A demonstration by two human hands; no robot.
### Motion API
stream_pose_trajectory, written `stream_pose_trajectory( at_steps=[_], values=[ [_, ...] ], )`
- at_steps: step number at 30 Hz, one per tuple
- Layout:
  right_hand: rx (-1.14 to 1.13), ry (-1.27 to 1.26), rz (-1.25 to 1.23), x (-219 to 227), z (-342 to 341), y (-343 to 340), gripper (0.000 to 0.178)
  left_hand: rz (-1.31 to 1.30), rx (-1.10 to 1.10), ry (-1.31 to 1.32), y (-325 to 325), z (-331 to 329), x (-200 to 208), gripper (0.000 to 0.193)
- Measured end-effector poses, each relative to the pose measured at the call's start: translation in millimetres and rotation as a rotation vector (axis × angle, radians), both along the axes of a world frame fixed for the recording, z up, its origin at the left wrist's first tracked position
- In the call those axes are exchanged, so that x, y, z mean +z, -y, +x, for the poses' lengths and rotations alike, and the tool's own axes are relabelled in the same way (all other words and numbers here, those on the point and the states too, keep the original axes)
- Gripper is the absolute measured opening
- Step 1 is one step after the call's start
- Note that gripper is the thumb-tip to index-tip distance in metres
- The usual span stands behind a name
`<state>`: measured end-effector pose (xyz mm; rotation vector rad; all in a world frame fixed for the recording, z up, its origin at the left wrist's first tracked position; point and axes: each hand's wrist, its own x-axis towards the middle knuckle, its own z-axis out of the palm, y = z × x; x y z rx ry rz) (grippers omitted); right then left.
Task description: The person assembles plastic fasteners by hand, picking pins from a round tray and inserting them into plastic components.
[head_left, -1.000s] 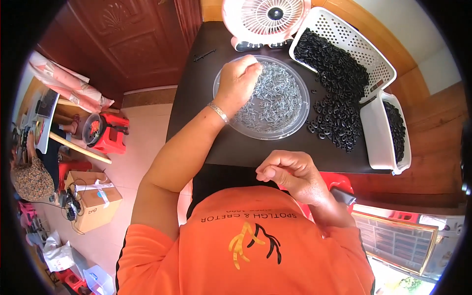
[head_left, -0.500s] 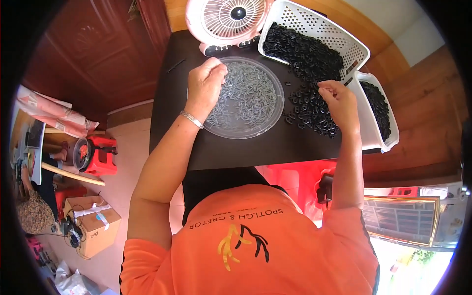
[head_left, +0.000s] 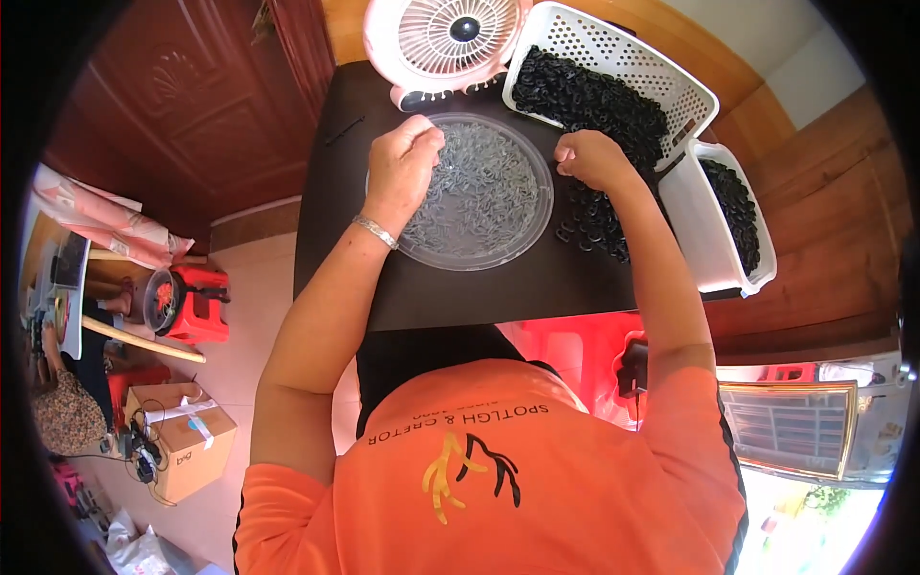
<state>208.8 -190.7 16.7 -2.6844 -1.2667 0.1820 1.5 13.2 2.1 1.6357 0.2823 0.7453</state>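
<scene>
My left hand (head_left: 402, 168) is closed in a fist over the left side of a round clear plastic tray (head_left: 486, 261). Whatever it may hold is hidden by the fingers. Many small, slender grey pieces (head_left: 489, 187) are spread inside the tray. Between the tray's right rim and the black heap hovers my right hand (head_left: 591, 159), its fingers curled together; I cannot make out what is in them. Under and beside that hand, small black oval ring-shaped pieces (head_left: 599, 225) lie loose on the dark table (head_left: 460, 305).
A white perforated basket (head_left: 661, 59) of black pieces lies tipped behind the heap. Right of it stands a white bin (head_left: 704, 230) with more. A pink fan (head_left: 441, 38) is at the back, and a thin black stick (head_left: 345, 130) lies left. Another person (head_left: 72, 412) sits far left.
My right hand has moved left from the black heap toward the tray's rim, and its fingers have curled in. My left hand has stayed almost still.
</scene>
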Motion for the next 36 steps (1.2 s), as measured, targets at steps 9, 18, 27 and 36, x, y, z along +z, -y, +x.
stream_pose_trajectory(
  at_steps=[9, 18, 27, 36],
  values=[
    [-0.007, -0.099, -0.115, 0.2, 21.8, -9.3, 0.018, 0.035, 0.003, -0.038, 5.7, -0.4, 0.8, 0.017],
    [0.040, -0.178, 0.008, -6.0, 21.9, -1.5, 0.018, 0.014, -0.013, -0.041, -0.7, 1.4, -0.9, 0.017],
    [-0.002, -0.078, 0.106, 1.6, 27.3, 12.1, 0.014, 0.013, -0.040, -0.067, 4.2, -1.3, 0.4, 0.015],
    [0.061, -0.254, 0.203, 10.9, 21.3, 13.5, 0.021, -0.029, -0.053, -0.060, 2.9, 0.2, 1.4, 0.015]
  ],
)
